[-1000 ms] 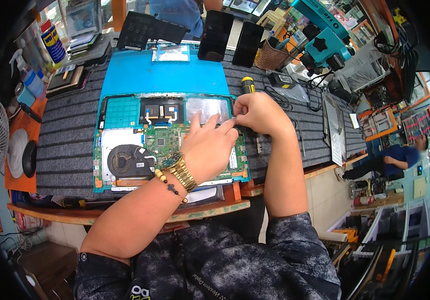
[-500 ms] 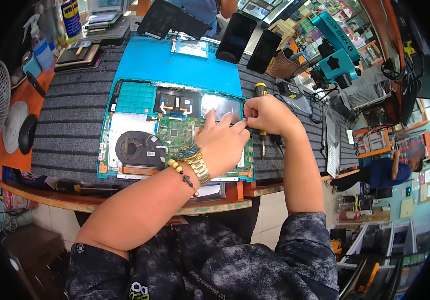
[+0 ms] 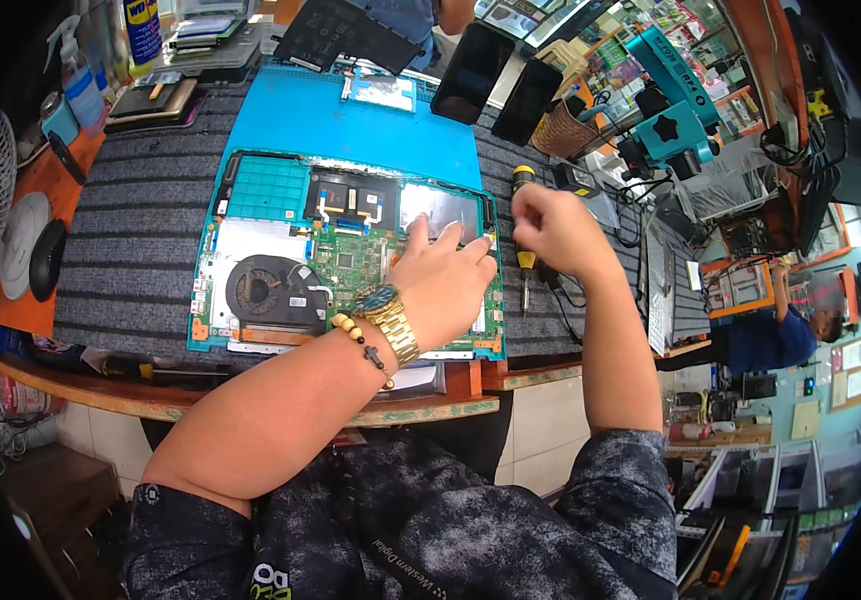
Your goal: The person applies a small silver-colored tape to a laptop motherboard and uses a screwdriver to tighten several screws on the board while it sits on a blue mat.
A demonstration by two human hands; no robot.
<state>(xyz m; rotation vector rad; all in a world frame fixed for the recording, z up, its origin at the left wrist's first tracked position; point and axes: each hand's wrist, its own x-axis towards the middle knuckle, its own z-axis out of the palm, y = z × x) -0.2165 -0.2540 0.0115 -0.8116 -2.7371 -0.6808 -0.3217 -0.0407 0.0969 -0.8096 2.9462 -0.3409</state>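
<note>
Laptop [image 3: 346, 240]: set insides-up on the table [image 3: 421, 411], ribbed grey cloth [image 3: 141, 230] underneath.
Left hand [image 3: 443, 288]: spread across board [image 3: 343, 268] and silver plate [image 3: 439, 206], nothing grasped.
Right hand [image 3: 559, 232]: curled just off the laptop's right edge, by the screwdriver [image 3: 526, 261]; whether anything is pinched in that grip cannot be told.
Board risk: could be flexed if leaned on too hard, or scraped by the metal watch [image 3: 393, 322]!
Screwdriver risk: could be knocked rolling by those knuckles.
Screwdriver make: yellow-and-black handle, slim metallic shaft.
Fan [image 3: 263, 288]: round, dark.
Panel [image 3: 351, 130]: smooth, flat, bright blue.
</note>
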